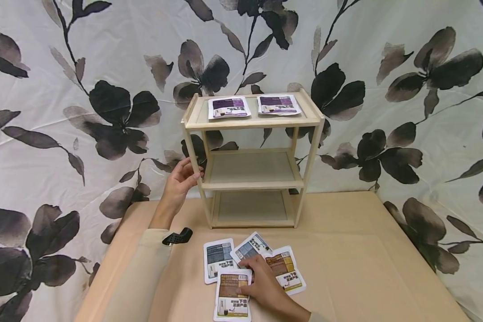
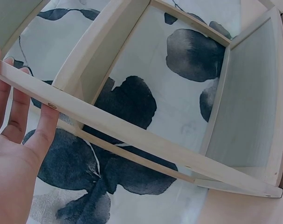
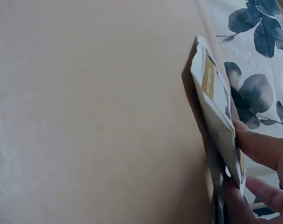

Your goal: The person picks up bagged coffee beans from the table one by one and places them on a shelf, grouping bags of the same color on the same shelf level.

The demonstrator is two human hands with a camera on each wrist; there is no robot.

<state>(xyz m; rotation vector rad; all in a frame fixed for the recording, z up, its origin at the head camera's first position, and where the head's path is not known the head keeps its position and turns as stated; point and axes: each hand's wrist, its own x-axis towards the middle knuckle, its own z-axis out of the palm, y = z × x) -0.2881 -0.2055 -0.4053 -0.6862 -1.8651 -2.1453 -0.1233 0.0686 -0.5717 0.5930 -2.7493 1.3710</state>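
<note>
Pinching the front brown-labelled pouch [image 1: 231, 308], the right hand [image 1: 267, 286] has its thumb on the printed face and other fingers at the far side of the edge, as the right-wrist view shows. Its index finger crosses the lower part of the rear blue-labelled pouch [image 1: 252, 245] in the head view; whether it touches it, I cannot tell. Just beside the hand, the right brown-labelled pouch [image 1: 283, 268] lies slanted, one corner meeting the rear blue one. The left blue-labelled pouch [image 1: 218, 252] sits nearly straight, its lower edge partly covered from view by the gripped pouch.

Farther forward, the left hand [image 1: 179, 181] holds the front left post [image 1: 190, 145] of a three-tier wooden shelf [image 1: 253, 167] near the middle tier, fingers behind the wood and thumb toward the wearer. Below that hand, a black wristband [image 1: 178, 236] circles the beige sleeve [image 1: 134, 277].

On the top tier [image 1: 197, 114] lie a left purple-labelled pouch [image 1: 229, 108] and a right purple-labelled pouch [image 1: 279, 104], flat and slightly apart. The shelf stands upright on a tan tabletop [image 1: 358, 250], before a white cloth printed with dark flowers [image 1: 116, 118].
</note>
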